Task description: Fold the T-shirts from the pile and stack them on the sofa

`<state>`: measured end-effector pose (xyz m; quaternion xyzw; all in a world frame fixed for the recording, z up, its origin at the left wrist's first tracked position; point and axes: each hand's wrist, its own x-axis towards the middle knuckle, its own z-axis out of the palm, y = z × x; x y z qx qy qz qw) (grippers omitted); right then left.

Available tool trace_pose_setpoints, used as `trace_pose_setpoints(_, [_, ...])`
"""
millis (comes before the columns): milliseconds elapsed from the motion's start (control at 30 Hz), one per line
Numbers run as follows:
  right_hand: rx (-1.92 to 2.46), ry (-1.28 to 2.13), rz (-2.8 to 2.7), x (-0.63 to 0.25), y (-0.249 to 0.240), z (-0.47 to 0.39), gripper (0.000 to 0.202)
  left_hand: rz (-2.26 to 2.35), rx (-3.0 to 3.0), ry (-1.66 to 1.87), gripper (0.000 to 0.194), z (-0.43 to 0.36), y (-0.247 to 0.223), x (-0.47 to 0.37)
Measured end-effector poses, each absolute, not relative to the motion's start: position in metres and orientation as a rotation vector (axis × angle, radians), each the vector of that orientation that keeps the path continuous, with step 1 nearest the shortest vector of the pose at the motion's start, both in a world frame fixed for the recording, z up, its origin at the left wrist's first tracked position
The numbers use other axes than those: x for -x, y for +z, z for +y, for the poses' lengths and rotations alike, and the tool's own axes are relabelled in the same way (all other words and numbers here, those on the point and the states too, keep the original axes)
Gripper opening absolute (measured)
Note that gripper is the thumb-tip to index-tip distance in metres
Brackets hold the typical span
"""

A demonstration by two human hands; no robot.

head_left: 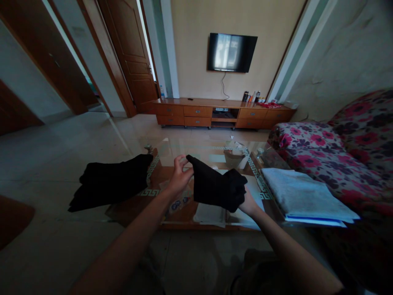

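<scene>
A piece of black cloth point(211, 184) is stretched between my two hands above the glass coffee table point(184, 151); its exact kind I cannot make out. My left hand point(180, 174) pinches its upper left corner between thumb and fingers. The right end is bunched around my right hand point(247, 203), whose fingers are mostly hidden by the folds. Over the table's left edge lies more black cloth point(113, 180), flat and layered. On the right side of the table rests a folded light blue cloth point(303, 192) with a darker blue edge below.
Papers and a white tray-like thing point(210, 215) show under the glass. A floral-covered sofa point(322, 155) stands close on the right. Beyond the table runs a low wooden cabinet point(196, 111) with bottles point(251, 97) on top, below a wall-mounted television point(231, 53).
</scene>
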<state>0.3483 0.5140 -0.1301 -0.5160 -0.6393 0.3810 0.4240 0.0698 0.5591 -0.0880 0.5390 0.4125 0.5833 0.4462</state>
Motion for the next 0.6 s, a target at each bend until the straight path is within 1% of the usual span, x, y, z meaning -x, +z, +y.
trace_pose_setpoints(67, [1.267,1.039,-1.473,-0.346,-0.124,0.514,0.029,1.070,-1.250,1.221,0.069,0.556,-0.109,-0.071])
trace_pose_setpoints(100, [1.259,1.120,-1.374,-0.343,-0.121,0.514,0.033,1.114,-1.265,1.095,0.071,0.553,-0.117,-0.071])
trace_pose_setpoints(167, [1.234,1.298,-1.153,-0.337,-0.114,0.514,0.040,1.175,-1.384,0.903,0.064,0.546,-0.127,-0.071])
trace_pose_setpoints(267, [1.143,1.453,-0.942,-0.327,-0.106,0.512,0.047,1.051,-1.578,0.793,0.045,0.537,-0.129,-0.074])
trace_pose_setpoints(333, [1.090,1.522,-0.906,-0.323,-0.105,0.511,0.048,0.906,-1.596,0.755,0.044,0.532,-0.123,-0.078])
trace_pose_setpoints(367, [1.077,1.559,-0.905,-0.321,-0.106,0.511,0.048,0.853,-1.575,0.737,0.049,0.529,-0.119,-0.080])
trace_pose_setpoints(500, [1.054,1.630,-0.974,-0.320,-0.118,0.509,0.047,0.752,-1.491,0.724,0.085,0.518,-0.114,-0.088])
trace_pose_setpoints(533, [1.054,1.627,-1.011,-0.320,-0.121,0.509,0.045,0.743,-1.497,0.744,0.089,0.516,-0.115,-0.090])
trace_pose_setpoints(600, [1.067,1.599,-1.108,-0.320,-0.126,0.508,0.043,0.748,-1.533,0.796,0.089,0.512,-0.120,-0.093])
